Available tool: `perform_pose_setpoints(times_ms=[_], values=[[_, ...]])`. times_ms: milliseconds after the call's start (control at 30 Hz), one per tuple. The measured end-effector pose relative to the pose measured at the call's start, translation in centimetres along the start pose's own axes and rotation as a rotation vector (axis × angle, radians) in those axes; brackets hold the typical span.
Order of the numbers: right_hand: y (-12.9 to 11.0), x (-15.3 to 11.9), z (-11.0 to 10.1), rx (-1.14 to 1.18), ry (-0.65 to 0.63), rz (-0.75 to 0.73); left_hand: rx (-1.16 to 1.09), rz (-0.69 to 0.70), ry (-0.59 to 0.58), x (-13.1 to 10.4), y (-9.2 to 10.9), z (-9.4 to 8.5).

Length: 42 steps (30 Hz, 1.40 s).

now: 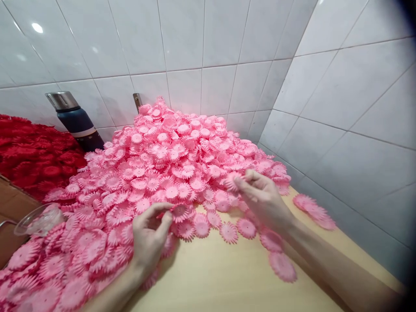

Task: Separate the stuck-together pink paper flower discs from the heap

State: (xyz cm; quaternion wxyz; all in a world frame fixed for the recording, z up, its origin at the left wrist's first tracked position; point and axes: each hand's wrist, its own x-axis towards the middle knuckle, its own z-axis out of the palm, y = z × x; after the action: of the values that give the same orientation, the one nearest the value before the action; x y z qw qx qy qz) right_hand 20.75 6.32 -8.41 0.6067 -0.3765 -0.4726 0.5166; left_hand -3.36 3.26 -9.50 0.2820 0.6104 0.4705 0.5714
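Note:
My left hand [151, 234] pinches a pink scalloped flower disc [180, 212] between thumb and fingers, at the front of a big heap of pink flower discs [172, 173]. To the right, my right hand [261, 193] grips another pink flower disc [233, 181] by its edge, held just over the heap. Several loose discs lie on the wooden table [221, 277] between and below my hands, one of them a pink disc [282, 266] under my right forearm.
A heap of red flower pieces [39, 156] sits at the far left, beside a dark blue bottle [79, 123] with a steel cap. A clear plastic dish [42, 221] and a cardboard box [14, 199] are at the left edge. Overlapping pink discs [313, 211] lie near the tiled wall [351, 108].

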Motion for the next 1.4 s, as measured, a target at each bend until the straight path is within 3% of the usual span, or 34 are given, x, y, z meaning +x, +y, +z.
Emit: perform_pose_setpoints(times_ms=[33,100,200,267,400,533,633,867,967,1167,1400], values=[[-0.2,0.4,-0.4,0.038,0.064,-0.020,-0.042,0.014,-0.055,0.1,0.0,-0.1],[-0.3,0.8,-0.8,0.056,0.118,-0.022,-0.133,0.054,-0.299,0.2,0.3,0.0],[-0.1,0.3,-0.2,-0.013,0.043,0.025,-0.135,0.134,-0.659,0.0,1.1,0.6],[0.0,-0.3,0.6,-0.084,-0.037,0.030,-0.099,0.181,-0.725,-0.1,1.4,0.9],[0.1,-1.5,2.2,-0.204,-0.171,0.072,-0.085,0.127,-0.579,-0.2,0.9,1.1],[0.5,-2.3,3.1,-0.211,-0.323,0.224,-0.053,0.034,-0.462,-0.3,0.4,1.1],[0.7,-2.5,3.4,-0.217,-0.405,0.288,-0.028,0.017,-0.433,-0.3,0.5,1.2],[0.0,-2.3,3.1,-0.212,-0.606,0.238,-0.003,-0.008,-0.421,-0.3,0.6,1.3],[0.1,-2.2,2.9,-0.183,-0.621,0.273,-0.021,-0.026,-0.436,-0.2,0.7,1.3],[0.3,-2.2,2.6,-0.224,-0.530,0.282,-0.024,0.006,-0.470,-0.1,0.6,1.2],[0.4,-2.1,2.6,-0.206,-0.578,0.276,-0.002,0.024,-0.520,-0.3,0.5,1.1]])
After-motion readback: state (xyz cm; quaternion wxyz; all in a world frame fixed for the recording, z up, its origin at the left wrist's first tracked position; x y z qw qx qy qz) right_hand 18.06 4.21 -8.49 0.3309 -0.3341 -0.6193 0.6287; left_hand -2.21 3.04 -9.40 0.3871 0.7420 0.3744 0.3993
